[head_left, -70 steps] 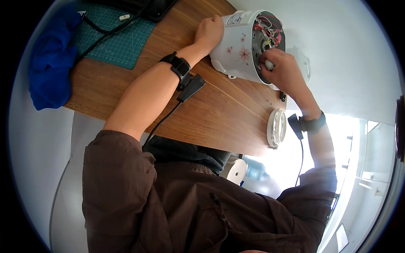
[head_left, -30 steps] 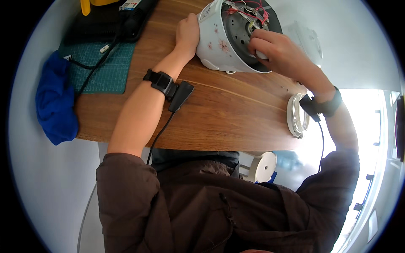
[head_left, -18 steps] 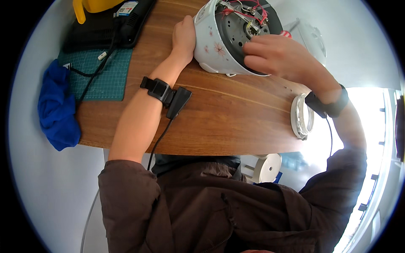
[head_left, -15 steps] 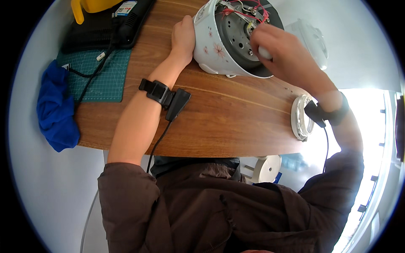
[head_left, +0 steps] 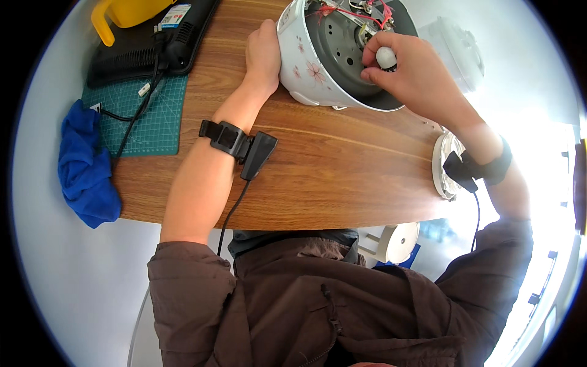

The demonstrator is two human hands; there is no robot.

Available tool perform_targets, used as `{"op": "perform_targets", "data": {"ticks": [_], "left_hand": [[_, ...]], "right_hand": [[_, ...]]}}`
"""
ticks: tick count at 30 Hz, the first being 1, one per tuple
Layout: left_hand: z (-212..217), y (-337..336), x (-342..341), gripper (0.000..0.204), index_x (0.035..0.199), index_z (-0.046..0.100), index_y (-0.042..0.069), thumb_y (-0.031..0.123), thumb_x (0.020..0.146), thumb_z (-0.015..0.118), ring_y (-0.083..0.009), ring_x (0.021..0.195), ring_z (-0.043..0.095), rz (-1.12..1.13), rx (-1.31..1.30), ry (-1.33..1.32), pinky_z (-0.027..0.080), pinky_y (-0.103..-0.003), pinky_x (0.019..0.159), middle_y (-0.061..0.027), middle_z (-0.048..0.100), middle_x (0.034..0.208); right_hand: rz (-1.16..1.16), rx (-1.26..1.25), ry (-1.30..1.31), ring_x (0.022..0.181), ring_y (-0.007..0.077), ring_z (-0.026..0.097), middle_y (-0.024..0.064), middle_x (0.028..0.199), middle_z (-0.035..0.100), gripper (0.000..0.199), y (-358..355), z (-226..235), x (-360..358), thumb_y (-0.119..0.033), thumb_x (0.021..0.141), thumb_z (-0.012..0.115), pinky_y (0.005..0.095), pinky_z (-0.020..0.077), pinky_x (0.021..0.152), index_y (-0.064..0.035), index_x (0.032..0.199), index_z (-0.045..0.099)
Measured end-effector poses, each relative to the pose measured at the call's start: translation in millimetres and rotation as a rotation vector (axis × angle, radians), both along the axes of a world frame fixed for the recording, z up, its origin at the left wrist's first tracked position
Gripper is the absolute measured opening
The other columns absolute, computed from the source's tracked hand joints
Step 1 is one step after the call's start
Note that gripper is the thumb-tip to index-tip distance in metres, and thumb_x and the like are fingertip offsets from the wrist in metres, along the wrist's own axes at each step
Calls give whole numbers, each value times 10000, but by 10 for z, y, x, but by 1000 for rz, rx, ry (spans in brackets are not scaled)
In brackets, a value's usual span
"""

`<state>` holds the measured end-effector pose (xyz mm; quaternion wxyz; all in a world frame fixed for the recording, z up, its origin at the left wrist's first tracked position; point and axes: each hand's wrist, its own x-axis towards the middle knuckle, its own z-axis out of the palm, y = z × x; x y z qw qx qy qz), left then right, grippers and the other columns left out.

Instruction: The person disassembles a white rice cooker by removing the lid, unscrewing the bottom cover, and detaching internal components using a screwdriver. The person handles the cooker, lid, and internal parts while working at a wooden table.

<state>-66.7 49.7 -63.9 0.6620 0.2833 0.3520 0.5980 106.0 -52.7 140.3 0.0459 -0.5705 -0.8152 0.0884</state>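
Note:
A white rice cooker with a pink flower print (head_left: 306, 67) lies tipped on its side on the wooden table (head_left: 342, 177), its open underside showing a grey plate and red wires. My left hand (head_left: 263, 52) is pressed flat against the cooker's left wall. My right hand (head_left: 409, 73) reaches into the open underside, fingers closed around the round white handle of a small tool (head_left: 386, 57), whose tip is hidden inside. Both wrists wear black bands with cables.
A round white cover plate (head_left: 441, 165) lies at the table's right edge. A green cutting mat (head_left: 153, 116), a black device (head_left: 153, 46), a yellow object (head_left: 122, 12) and a blue cloth (head_left: 85, 165) sit at the left. A white lid-like part (head_left: 455, 43) lies behind the cooker.
My right hand shifted across the cooker's open underside and now sits near its upper middle with the white-handled tool. My left hand stayed on the cooker's wall.

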Motion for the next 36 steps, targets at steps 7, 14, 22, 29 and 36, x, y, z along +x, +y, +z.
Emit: {"op": "perform_targets", "data": {"ticks": [7,14,22,29,36], "left_hand": [[148,-68,54,403,780,583,-46,264,984,425,-173,737,470,87,11,18,415,-393,685,-66,555,756],[29,-2,6,330,883,645,41,282,1003,455,-169,817,566,18,-4,30,462,-360,759,-40,642,860],[40,-30,-8,297,960,686,68,278,1020,485,-169,900,627,-5,10,22,486,-340,825,-34,698,949],[111,-40,51,417,774,567,-34,280,990,396,-175,740,482,59,16,65,429,-402,681,-70,569,766],[96,-27,46,426,802,589,-50,282,988,397,-184,735,500,31,27,60,436,-404,682,-78,581,769]], "right_hand": [[108,9,-19,717,306,646,149,830,681,125,43,-3,43,-106,891,746,414,496,641,-38,934,650],[379,139,-65,807,328,647,136,841,651,140,56,-42,129,-54,888,732,426,500,693,-57,923,597],[641,74,-151,817,349,598,118,866,566,198,148,103,55,75,822,674,440,476,684,-46,891,534],[734,252,-455,894,308,659,110,941,603,167,86,69,87,-6,821,689,405,548,755,-44,899,547],[830,288,-464,945,271,656,90,984,581,162,51,96,90,-55,829,672,386,555,763,-61,878,518]]}}
